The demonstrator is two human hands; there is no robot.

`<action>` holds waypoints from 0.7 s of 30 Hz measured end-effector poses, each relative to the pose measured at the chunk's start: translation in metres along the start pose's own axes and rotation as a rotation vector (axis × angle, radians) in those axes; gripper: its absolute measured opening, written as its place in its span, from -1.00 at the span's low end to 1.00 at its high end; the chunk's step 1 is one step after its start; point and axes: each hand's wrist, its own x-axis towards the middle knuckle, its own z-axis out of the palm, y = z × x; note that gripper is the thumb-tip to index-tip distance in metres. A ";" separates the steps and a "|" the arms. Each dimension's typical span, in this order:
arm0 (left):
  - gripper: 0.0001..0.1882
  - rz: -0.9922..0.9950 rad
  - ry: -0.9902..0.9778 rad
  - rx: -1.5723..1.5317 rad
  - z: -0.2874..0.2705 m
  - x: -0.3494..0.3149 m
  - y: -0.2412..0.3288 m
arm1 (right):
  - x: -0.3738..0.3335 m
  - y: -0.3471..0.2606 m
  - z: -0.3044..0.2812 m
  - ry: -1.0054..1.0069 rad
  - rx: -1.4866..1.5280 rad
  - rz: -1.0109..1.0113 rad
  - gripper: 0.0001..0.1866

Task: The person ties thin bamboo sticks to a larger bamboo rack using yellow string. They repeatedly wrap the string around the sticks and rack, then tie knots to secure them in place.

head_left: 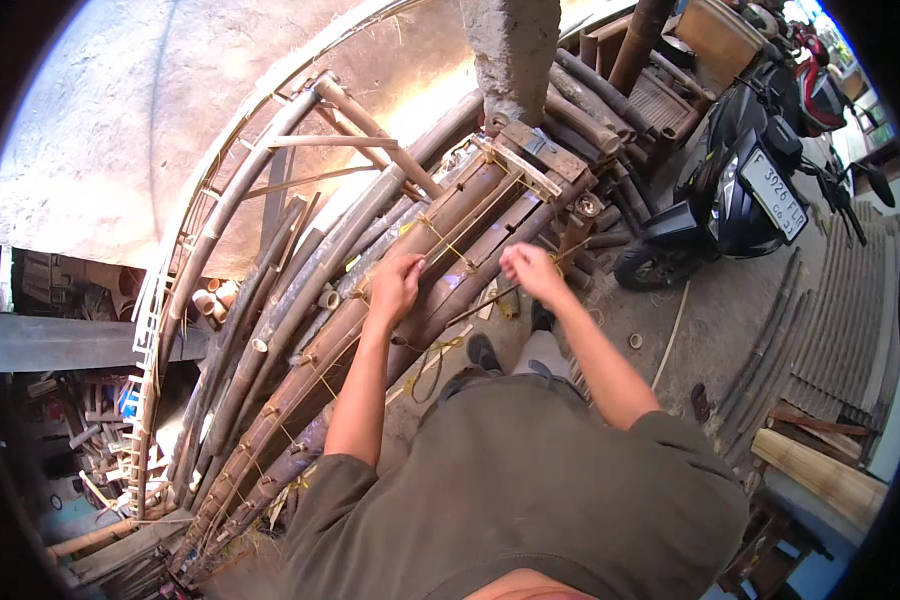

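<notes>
Two long brown bamboo poles [315, 385] lie side by side in front of me, slanting from lower left to upper right. Yellow cord [438, 235] is looped around them at several spots. My left hand [397, 285] is closed in a pinch over the poles; whatever sits between its fingertips is too small to name. To its right, my right hand [532, 270] is held apart at the poles' near side, fingers curled in. What it grips, if anything, is hidden. A small wooden crosspiece [520, 172] spans the poles' far end.
A concrete post [512, 60] rises beyond the poles. More bamboo [270, 310] and a curved bamboo frame [210, 215] lean at left. A black motorbike [715, 205] is parked at right, near stacked corrugated sheets [840, 320]. A small ring [635, 341] lies on the floor.
</notes>
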 end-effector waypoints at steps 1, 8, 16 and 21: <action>-0.78 -0.016 -0.014 0.020 0.005 0.005 0.004 | -0.009 0.005 0.010 -0.033 0.068 0.037 -0.68; -0.77 -0.115 -0.063 0.181 0.027 0.017 0.017 | -0.042 0.010 0.050 -0.382 0.431 0.414 -0.72; -0.75 -0.154 0.192 0.324 0.079 0.016 0.040 | 0.014 -0.036 0.083 0.471 1.117 -0.124 -0.74; -0.73 -0.015 0.245 0.577 0.105 0.003 -0.021 | 0.089 -0.121 0.138 -0.268 -0.414 -0.466 -0.59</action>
